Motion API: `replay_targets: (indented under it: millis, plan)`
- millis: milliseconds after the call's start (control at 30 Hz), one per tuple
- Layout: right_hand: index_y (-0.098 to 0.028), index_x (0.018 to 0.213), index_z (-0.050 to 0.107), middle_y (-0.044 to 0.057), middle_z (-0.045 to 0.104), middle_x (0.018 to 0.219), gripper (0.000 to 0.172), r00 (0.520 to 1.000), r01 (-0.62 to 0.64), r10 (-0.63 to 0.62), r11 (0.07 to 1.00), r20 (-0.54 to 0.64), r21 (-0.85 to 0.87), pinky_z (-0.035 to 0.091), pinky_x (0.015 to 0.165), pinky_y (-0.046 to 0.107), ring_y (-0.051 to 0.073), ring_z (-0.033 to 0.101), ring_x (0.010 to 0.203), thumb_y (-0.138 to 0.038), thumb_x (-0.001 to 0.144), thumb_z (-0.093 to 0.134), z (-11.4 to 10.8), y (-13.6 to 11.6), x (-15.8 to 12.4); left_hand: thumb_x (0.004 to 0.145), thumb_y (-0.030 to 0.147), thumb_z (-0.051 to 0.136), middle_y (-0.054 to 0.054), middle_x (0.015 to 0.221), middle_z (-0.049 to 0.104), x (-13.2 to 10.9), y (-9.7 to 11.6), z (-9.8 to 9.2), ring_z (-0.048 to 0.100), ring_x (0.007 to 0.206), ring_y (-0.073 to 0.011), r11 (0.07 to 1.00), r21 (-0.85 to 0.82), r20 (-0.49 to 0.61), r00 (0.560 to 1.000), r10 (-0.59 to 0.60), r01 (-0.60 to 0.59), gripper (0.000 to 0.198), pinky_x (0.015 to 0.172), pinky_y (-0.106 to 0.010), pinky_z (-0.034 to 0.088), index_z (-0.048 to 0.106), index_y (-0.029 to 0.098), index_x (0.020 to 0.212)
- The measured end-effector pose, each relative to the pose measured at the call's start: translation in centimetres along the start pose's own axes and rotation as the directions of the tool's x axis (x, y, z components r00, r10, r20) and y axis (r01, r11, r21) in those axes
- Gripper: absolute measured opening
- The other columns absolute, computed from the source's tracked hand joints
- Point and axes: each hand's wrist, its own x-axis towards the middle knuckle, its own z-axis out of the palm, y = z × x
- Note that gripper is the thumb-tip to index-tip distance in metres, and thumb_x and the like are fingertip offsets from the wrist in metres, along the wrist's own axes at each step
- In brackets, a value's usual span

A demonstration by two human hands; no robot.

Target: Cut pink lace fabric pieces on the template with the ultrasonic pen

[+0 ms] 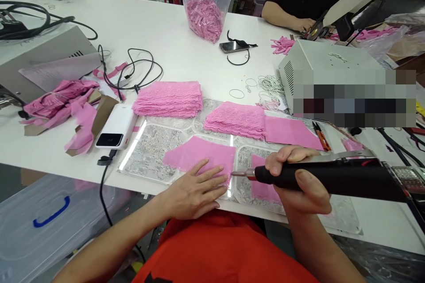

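My left hand (194,190) lies flat with fingers stretched out on a pink lace piece (199,154) that rests on a clear patterned plate (151,148) at the table's near edge. My right hand (300,185) is wrapped around the black handle of a hot cutting tool (332,176). The tool's thin metal tip (239,173) touches the right edge of that lace piece, just beyond my left fingertips. A second pink piece (260,188) lies under the tool and my right hand.
Two stacks of pink lace (169,98) (235,119) sit behind the plate. A white power bank (114,127), cables, a phone (232,46), a bag of pink pieces (205,17), a white machine box (327,64) and rubber bands are around. A person in black works at the far side.
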Motion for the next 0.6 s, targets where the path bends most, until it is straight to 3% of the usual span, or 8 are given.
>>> replay_targets:
  millis: [367, 500, 600]
  plan:
    - [-0.018, 0.084, 0.064, 0.000, 0.060, 0.077, 0.013, 1.000, 0.018, -0.018, 1.000, 0.023, -0.026, 0.050, 0.051, 0.031, 0.010, 0.056, 0.051, -0.028, 0.074, 0.065, 0.3, 0.0, 0.4, 0.099, 0.036, 0.050, -0.007, 0.135, 0.062, -0.2, 0.2, -0.5, 0.045, 0.138, -0.0243, 1.000, -0.012, -0.018, 1.000, -0.025, 0.025, 0.035, 0.122, -0.047, 0.021, 0.059, 0.017, 0.127]
    - [-0.020, 0.082, 0.063, 0.000, 0.058, 0.077, 0.013, 0.982, 0.115, -0.128, 0.988, -0.136, -0.099, 0.049, 0.052, 0.032, 0.010, 0.055, 0.052, -0.028, 0.072, 0.063, 1.2, 0.6, 1.5, 0.099, 0.027, 0.049, -0.007, 0.139, 0.058, -0.9, -1.0, -2.0, 0.041, 0.140, -0.0243, 0.983, 0.069, -0.082, 0.983, -0.166, 0.172, 0.034, 0.121, -0.047, 0.025, 0.057, 0.017, 0.130]
    - [-0.020, 0.082, 0.062, -0.001, 0.058, 0.082, 0.011, 0.970, 0.137, -0.160, 0.981, -0.182, -0.135, 0.051, 0.058, 0.033, 0.010, 0.057, 0.054, -0.025, 0.073, 0.062, 2.2, 1.6, 2.2, 0.100, 0.025, 0.047, -0.008, 0.139, 0.058, -2.0, -2.7, -2.7, 0.040, 0.141, -0.0262, 0.943, 0.168, -0.117, 0.956, -0.270, 0.287, 0.032, 0.120, -0.050, 0.024, 0.057, 0.018, 0.130]
